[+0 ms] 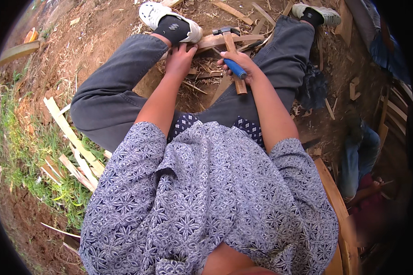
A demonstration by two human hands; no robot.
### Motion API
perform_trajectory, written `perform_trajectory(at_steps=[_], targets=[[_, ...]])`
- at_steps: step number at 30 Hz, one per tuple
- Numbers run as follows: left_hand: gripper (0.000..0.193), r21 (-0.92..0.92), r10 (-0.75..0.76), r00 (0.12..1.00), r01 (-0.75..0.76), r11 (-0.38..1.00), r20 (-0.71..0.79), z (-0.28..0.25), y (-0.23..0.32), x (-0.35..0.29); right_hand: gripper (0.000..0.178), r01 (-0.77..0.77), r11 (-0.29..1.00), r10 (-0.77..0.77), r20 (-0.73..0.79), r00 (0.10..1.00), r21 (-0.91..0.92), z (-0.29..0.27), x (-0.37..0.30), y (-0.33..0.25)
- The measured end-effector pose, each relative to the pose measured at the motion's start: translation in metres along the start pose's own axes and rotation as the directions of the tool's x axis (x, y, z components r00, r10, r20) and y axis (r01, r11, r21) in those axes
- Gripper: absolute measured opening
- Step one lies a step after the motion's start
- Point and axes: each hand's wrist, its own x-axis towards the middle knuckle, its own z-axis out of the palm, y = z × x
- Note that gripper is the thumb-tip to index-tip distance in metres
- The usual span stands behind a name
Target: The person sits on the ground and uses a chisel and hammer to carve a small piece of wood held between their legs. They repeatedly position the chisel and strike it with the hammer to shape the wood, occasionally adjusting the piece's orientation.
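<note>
Clearly, the right hand (243,61) clasps a hammer (230,43) and blue-handled tool (235,68) while the left hand (180,59) touches wood (211,43), grip unclear.

In front of this person, a long curved wooden piece (211,42) lies just beside the left closed-toe shoe (152,13); to the left, long flat wooden strips (72,133) lie on leafy grass (18,151); on the right, a thick wooden beam (338,206).

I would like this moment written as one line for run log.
left hand: at wood piece, beside shoe | right hand: gripping hammer and blue-handled tool | left side: wood strips on grass
</note>
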Motion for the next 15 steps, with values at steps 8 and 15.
perform_trajectory(at_steps=[8,15], targets=[[0.053,0.090,-0.022,0.999,0.020,0.996,0.025,-0.008,0.020,0.001,0.034,-0.026,0.998,0.029,-0.044,0.999,0.062,0.000,0.006,-0.010],[0.054,0.123,0.030,0.999,-0.033,0.992,0.021,-0.002,0.019,0.000,0.032,-0.118,0.976,0.113,0.033,0.993,0.185,-0.013,0.022,-0.028]])
